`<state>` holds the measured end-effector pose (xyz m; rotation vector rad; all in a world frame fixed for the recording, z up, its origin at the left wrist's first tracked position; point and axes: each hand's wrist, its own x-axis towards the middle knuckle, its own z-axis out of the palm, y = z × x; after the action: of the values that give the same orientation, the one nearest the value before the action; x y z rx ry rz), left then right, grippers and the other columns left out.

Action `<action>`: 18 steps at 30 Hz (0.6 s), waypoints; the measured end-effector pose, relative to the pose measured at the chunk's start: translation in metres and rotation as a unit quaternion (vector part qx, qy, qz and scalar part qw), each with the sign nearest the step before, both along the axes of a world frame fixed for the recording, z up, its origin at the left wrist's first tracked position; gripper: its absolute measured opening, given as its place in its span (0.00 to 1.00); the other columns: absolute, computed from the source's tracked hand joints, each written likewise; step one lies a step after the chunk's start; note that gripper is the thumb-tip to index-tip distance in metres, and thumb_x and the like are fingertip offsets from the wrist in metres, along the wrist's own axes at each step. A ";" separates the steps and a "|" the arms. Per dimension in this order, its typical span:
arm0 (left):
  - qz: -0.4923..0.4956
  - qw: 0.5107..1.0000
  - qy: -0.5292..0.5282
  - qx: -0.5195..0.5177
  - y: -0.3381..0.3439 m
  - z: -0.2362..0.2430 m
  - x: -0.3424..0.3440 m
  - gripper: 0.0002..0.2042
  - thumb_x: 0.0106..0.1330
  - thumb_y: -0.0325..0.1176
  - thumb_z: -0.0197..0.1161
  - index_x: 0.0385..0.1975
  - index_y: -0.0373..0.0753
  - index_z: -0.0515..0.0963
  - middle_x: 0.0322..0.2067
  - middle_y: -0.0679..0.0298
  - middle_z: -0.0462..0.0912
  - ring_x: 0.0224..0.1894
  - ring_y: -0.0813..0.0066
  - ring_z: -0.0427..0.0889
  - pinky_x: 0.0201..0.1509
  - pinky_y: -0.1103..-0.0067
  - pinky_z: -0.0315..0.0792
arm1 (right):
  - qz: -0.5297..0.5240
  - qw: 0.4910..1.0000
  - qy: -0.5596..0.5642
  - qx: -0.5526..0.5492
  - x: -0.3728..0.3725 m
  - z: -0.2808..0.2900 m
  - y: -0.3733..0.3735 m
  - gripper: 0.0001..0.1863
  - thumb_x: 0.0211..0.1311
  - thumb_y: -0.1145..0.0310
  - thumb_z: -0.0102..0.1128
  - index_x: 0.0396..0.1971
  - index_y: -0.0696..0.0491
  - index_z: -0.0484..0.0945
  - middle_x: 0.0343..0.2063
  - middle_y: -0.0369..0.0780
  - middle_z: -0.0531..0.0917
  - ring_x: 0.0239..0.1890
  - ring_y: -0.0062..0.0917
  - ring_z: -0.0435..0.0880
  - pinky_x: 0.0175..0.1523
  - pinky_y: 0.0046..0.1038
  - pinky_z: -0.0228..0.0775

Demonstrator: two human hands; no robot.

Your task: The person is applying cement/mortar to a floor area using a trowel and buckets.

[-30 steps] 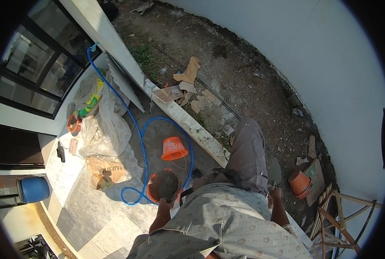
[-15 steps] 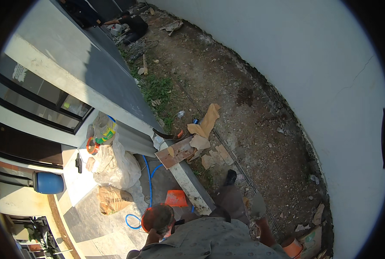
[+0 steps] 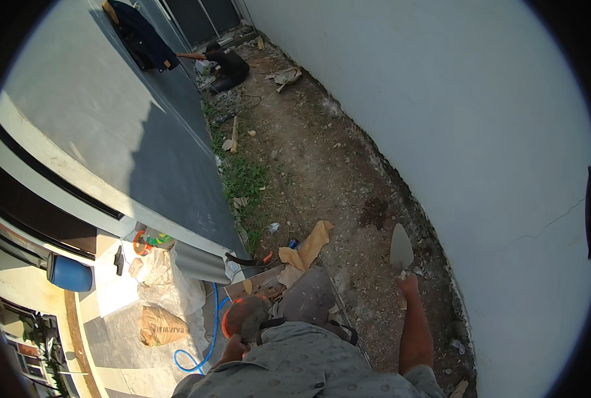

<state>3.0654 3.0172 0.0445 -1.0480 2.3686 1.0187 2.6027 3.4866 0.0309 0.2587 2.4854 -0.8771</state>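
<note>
My left hand (image 3: 236,347) is closed on the near side of an orange bucket (image 3: 225,323), which sits against my front on the left. Grey material shows inside the bucket; its exact make-up is hard to tell. On the right, my arm is stretched forward and my right hand (image 3: 409,286) is wrapped round the handle of a trowel (image 3: 401,247). The pale, pointed blade is directed away from me, over the dirt strip and not far from the white wall. My left fingers are partly hidden by the bucket.
A long white wall (image 3: 481,132) bounds the right side. On the left stand a grey wall (image 3: 182,159), a wooden board (image 3: 269,285), brown paper (image 3: 315,244), a blue hose (image 3: 216,325) and a sack (image 3: 163,326). Another person (image 3: 229,66) sits far ahead beside rubble.
I have moved forward along the dirt strip. My right arm has swung up and out with the trowel, from low beside me to ahead. The bucket stays in my left hand.
</note>
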 end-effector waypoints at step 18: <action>0.050 0.998 0.046 0.002 -0.055 0.050 -0.430 0.10 0.49 0.33 0.64 0.23 0.32 0.76 0.29 0.49 0.81 0.38 0.59 0.81 0.38 0.69 0.73 | 0.086 0.962 -0.247 0.083 -0.156 -0.156 0.036 0.14 0.49 0.66 0.64 0.32 0.60 0.77 0.27 0.46 0.80 0.28 0.36 0.80 0.31 0.37 0.72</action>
<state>2.6356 2.9625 0.0941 -1.1516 2.4062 1.1299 2.4465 3.5227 -0.1249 0.2731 2.0734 -0.4613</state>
